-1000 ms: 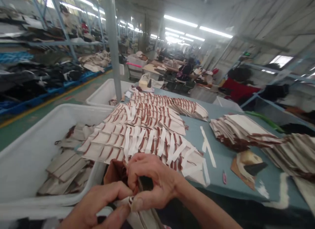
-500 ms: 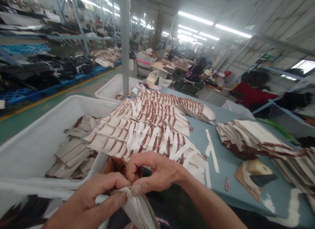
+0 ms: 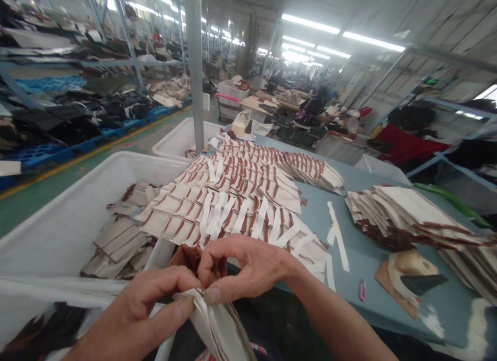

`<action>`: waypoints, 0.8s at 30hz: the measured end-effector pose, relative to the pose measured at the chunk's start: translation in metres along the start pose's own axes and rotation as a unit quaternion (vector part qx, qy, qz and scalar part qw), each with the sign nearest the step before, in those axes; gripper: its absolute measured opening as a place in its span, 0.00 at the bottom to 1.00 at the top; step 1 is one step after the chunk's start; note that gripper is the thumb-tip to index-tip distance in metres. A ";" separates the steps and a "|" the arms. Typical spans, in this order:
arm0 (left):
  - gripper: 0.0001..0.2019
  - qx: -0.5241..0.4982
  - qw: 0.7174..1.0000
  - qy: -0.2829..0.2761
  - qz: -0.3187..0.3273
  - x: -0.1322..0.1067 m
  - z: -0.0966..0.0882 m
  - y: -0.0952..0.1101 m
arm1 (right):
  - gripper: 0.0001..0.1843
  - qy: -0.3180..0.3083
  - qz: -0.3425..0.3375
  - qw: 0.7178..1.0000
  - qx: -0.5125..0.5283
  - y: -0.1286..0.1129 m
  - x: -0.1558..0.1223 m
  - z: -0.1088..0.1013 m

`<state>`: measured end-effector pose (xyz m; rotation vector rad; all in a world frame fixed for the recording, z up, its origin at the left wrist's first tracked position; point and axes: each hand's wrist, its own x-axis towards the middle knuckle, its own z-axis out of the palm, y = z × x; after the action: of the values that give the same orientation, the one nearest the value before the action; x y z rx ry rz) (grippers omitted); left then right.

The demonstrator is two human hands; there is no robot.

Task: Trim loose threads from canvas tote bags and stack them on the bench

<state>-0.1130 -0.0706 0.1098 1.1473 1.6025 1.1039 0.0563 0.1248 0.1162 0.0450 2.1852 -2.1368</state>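
Both hands meet low in the view over a cream fabric piece point(image 3: 219, 327) with brown trim. My left hand point(image 3: 145, 309) pinches its upper edge between thumb and forefinger. Curled above it, my right hand point(image 3: 243, 265) has thumb and fingertips pressed on the same edge, by the brown part point(image 3: 190, 257). Just beyond the hands, rows of overlapping cream pieces with brown strips and white tape point(image 3: 236, 203) cover the near part of the blue-grey table point(image 3: 373, 262).
A white bin point(image 3: 62, 226) at left holds several cream pieces; a second bin point(image 3: 178, 136) stands behind it by a grey pillar point(image 3: 195, 66). Stacks of cream pieces point(image 3: 404, 216) lie at right, with loose white strips point(image 3: 337, 237). Shelving lines the left; people sit at far tables.
The view has shifted slightly. Both hands stay pinched on the fabric piece, which now sticks out a little more below them.
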 end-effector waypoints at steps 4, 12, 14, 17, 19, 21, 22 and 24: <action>0.16 -0.025 0.999 0.017 -0.014 -0.003 0.002 0.006 | 0.28 -0.005 -0.005 1.000 -0.005 -0.007 0.000 0.000; 0.14 -0.035 0.998 0.040 -0.024 -0.017 0.010 0.013 | 0.15 0.027 -0.051 0.990 -0.131 -0.015 0.004 0.010; 0.14 -0.039 0.998 0.041 -0.018 -0.018 0.012 0.016 | 0.14 0.038 -0.045 0.986 -0.156 -0.017 0.004 0.013; 0.14 -0.013 0.998 0.065 -0.024 -0.017 0.015 0.019 | 0.12 0.049 -0.037 0.982 -0.178 -0.019 0.003 0.016; 0.14 0.012 0.997 0.075 -0.031 -0.016 0.016 0.022 | 0.11 0.049 -0.030 0.983 -0.175 -0.019 0.003 0.016; 0.15 0.022 0.997 0.060 -0.040 -0.015 0.015 0.024 | 0.12 0.045 -0.019 0.985 -0.163 -0.018 0.004 0.015; 0.16 0.022 0.998 0.046 -0.045 -0.015 0.014 0.025 | 0.12 0.043 -0.012 0.987 -0.157 -0.017 0.004 0.015; 0.16 0.017 0.998 0.022 -0.061 -0.016 0.011 0.024 | 0.12 0.040 0.001 0.989 -0.144 -0.015 0.006 0.014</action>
<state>-0.0936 -0.0799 0.1324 1.0388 1.7069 1.0322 0.0498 0.1097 0.1304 0.1150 2.5126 -1.8260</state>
